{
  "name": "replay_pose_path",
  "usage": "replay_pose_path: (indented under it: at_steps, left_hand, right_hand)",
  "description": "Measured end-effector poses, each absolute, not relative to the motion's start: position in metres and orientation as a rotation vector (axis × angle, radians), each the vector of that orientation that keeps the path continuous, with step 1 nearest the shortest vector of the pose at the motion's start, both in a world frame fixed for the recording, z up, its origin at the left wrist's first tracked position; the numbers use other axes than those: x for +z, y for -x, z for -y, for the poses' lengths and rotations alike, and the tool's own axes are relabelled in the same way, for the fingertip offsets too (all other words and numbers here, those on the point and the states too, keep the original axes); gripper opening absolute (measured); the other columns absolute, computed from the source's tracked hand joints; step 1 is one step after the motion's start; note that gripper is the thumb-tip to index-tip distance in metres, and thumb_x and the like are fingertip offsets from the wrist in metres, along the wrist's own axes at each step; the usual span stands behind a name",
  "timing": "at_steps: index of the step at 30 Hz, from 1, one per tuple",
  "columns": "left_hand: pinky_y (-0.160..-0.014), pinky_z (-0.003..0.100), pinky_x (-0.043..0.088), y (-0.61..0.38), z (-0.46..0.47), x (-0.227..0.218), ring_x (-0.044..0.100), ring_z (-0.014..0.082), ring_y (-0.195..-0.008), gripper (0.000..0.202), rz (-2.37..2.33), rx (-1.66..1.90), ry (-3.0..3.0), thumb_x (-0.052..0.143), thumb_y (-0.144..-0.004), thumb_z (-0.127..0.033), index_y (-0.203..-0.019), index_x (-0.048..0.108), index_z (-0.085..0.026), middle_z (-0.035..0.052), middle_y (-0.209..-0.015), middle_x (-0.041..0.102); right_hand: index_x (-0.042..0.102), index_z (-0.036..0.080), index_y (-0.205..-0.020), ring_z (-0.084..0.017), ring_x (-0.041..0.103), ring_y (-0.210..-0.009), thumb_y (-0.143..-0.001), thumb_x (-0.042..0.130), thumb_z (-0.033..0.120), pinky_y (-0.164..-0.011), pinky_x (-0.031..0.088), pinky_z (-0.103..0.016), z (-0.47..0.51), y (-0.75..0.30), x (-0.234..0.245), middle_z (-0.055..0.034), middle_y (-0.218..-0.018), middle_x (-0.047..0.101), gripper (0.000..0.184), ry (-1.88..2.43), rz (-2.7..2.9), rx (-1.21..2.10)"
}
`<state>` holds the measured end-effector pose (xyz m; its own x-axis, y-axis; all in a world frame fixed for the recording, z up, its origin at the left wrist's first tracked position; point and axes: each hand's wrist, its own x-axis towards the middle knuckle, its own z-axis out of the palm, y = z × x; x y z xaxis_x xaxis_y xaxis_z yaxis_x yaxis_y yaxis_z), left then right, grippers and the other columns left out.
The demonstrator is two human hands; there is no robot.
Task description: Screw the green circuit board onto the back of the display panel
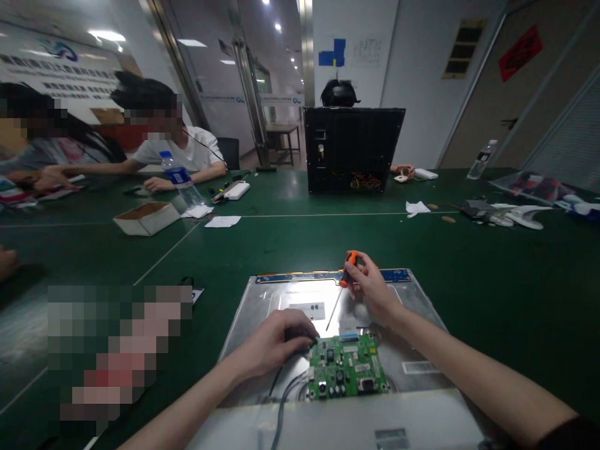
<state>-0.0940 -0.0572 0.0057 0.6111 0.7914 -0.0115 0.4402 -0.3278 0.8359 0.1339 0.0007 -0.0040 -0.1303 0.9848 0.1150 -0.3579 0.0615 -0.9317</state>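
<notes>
My right hand (372,287) grips an orange-and-black screwdriver (349,272) by its handle, and the thin shaft slants down left over a silver metal panel (253,319). The tip is above the far edge of a green circuit board (344,369), apart from it. At the board's upper left corner my left hand (285,337) has thumb and fingers closed together; the fingertips are partly hidden. Small dark screws (313,307) lie on a pale patch of the panel. A grey cable (281,406) runs from the board's left side towards me.
A blue strip board (398,275) lines the panel's far edge. Farther off on the green table (272,240) are a white box (147,220), a water bottle (180,181), paper scraps (222,221) and a large black monitor casing (354,147). Other people sit across and to the left.
</notes>
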Motion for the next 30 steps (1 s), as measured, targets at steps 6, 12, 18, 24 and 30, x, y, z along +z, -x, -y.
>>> replay_pose_path:
  at_steps: [6,12,18,24,30]
  left_hand:
    - [-0.071,0.030,0.047,0.096,0.057,0.004,0.059,0.0179,-0.078,0.011,-0.973,0.512,-2.062,0.059,-0.087,-0.017,-0.086,0.070,-0.018,0.0026,-0.082,0.067]
    - [-0.071,0.029,0.046,0.095,0.057,0.006,0.058,0.0172,-0.077,0.010,-0.983,0.487,-2.114,0.058,-0.088,-0.017,-0.088,0.069,-0.017,0.0032,-0.084,0.067]
    - [-0.072,0.029,0.043,0.094,0.056,0.008,0.057,0.0171,-0.077,0.010,-0.987,0.479,-2.144,0.058,-0.090,-0.017,-0.088,0.069,-0.017,0.0028,-0.084,0.066]
    - [-0.073,0.029,0.042,0.093,0.057,0.007,0.057,0.0175,-0.080,0.010,-0.962,0.488,-2.129,0.060,-0.088,-0.014,-0.087,0.069,-0.018,0.0022,-0.084,0.066]
    - [-0.075,0.030,0.042,0.093,0.055,0.007,0.057,0.0180,-0.081,0.011,-0.949,0.479,-2.108,0.059,-0.090,-0.015,-0.089,0.070,-0.018,0.0023,-0.085,0.065]
  right_hand:
    - [0.049,0.023,-0.105,-0.004,0.042,-0.033,-0.075,0.076,0.041,-0.028,0.032,-0.016,-0.002,-0.127,-0.019,0.0104,-0.064,0.053,0.044,0.822,1.077,1.418]
    - [0.048,0.023,-0.108,-0.005,0.043,-0.033,-0.074,0.075,0.045,-0.027,0.032,-0.015,0.000,-0.124,-0.023,0.0113,-0.062,0.053,0.049,0.853,1.070,1.422]
    - [0.049,0.022,-0.104,-0.004,0.041,-0.031,-0.070,0.077,0.047,-0.027,0.031,-0.015,-0.001,-0.125,-0.022,0.0120,-0.059,0.053,0.050,0.876,1.093,1.450]
    - [0.048,0.023,-0.105,-0.005,0.041,-0.031,-0.070,0.076,0.050,-0.027,0.031,-0.015,-0.002,-0.127,-0.022,0.0133,-0.054,0.049,0.052,0.892,1.096,1.444]
    - [0.048,0.022,-0.107,-0.005,0.041,-0.032,-0.070,0.076,0.049,-0.028,0.031,-0.015,-0.002,-0.129,-0.023,0.0125,-0.056,0.050,0.054,0.897,1.111,1.455]
